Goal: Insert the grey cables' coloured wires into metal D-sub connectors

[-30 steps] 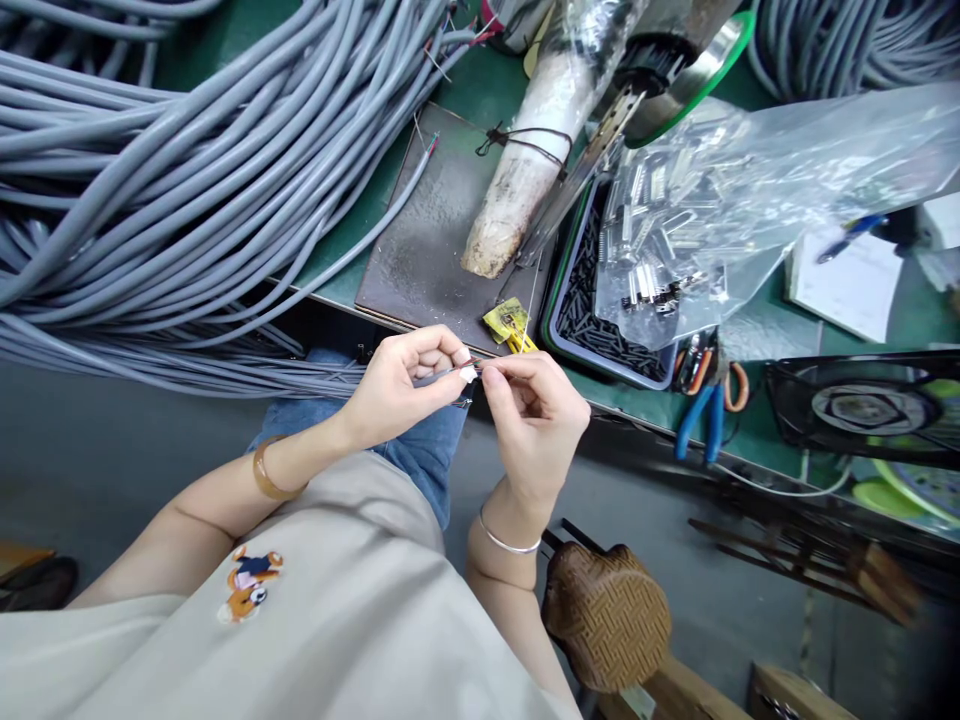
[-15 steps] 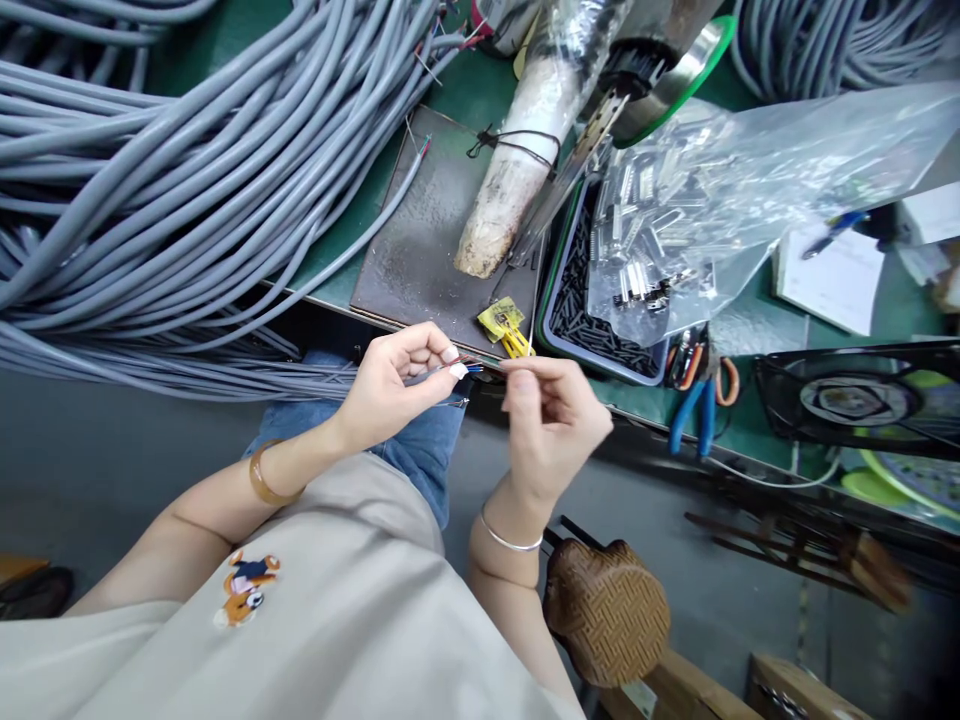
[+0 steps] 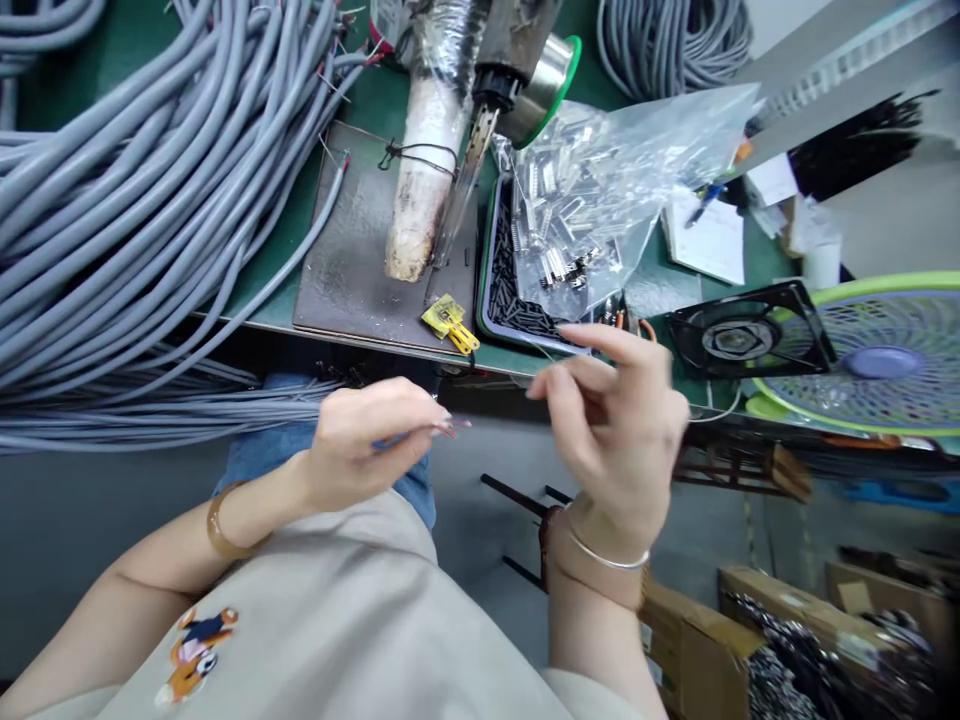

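Observation:
My left hand (image 3: 379, 435) is closed in a pinch, with thin coloured wire ends (image 3: 453, 430), reddish and pink, sticking out past its fingertips. The rest of what it grips is hidden by the fingers. My right hand (image 3: 619, 410) is raised to the right, slightly blurred, its index finger stretched out and apart from the thumb; I make out nothing held in it. Just beyond it stands a bin of short black tubes (image 3: 504, 290). Beside the bin, at the bench edge, lies a yellow clip-like tool (image 3: 452, 325).
Grey cables (image 3: 172, 190) are heaped on the left of the green bench. A dark plate (image 3: 337, 270) lies under a wrapped white nozzle (image 3: 416, 210). A plastic bag of metal connector parts (image 3: 570, 190) rests on the bin. A black fan (image 3: 750, 335) and green-rimmed basket (image 3: 885, 300) stand right.
My hands have moved apart: the right one has swung away to the right and its fingers have spread. The left keeps its pinch on the wires, now lower. The view has shifted right.

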The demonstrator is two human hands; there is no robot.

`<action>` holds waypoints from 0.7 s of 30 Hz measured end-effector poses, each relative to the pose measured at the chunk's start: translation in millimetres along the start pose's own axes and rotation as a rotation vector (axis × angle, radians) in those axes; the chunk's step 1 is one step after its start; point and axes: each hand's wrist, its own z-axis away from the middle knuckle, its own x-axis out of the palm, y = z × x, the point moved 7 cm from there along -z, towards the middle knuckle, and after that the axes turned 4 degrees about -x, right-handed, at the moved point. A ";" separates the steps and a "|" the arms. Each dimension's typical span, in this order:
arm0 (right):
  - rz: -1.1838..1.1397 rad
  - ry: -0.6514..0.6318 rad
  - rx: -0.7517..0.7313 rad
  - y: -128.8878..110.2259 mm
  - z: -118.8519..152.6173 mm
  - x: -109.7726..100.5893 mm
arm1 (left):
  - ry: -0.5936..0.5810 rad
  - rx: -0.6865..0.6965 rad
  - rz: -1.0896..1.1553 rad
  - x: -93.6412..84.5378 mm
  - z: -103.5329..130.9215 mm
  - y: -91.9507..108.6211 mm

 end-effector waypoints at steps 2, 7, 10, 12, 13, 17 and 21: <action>0.273 -0.177 -0.026 12.9 -11.7 2.4 | -0.239 -0.067 0.097 6.9 -8.5 6.1; 0.739 -0.049 0.126 83.0 -48.2 -6.5 | -0.479 -0.380 0.530 2.8 -17.1 -11.5; 0.632 0.136 0.149 103.5 -71.2 -2.0 | -0.189 -0.562 0.835 -6.9 -19.1 -41.8; 0.541 0.124 0.128 106.9 -86.0 11.3 | -0.043 -0.689 0.941 -5.7 -14.5 -60.1; 0.506 0.096 0.099 105.4 -92.7 18.9 | 0.005 -0.740 0.962 -4.4 -11.8 -66.6; 0.393 0.001 0.022 101.4 -110.2 36.3 | 0.088 -0.833 0.974 -2.4 -5.6 -77.5; 0.254 -0.022 0.091 118.6 -116.0 28.7 | 0.096 -0.856 0.976 -3.0 -4.0 -80.4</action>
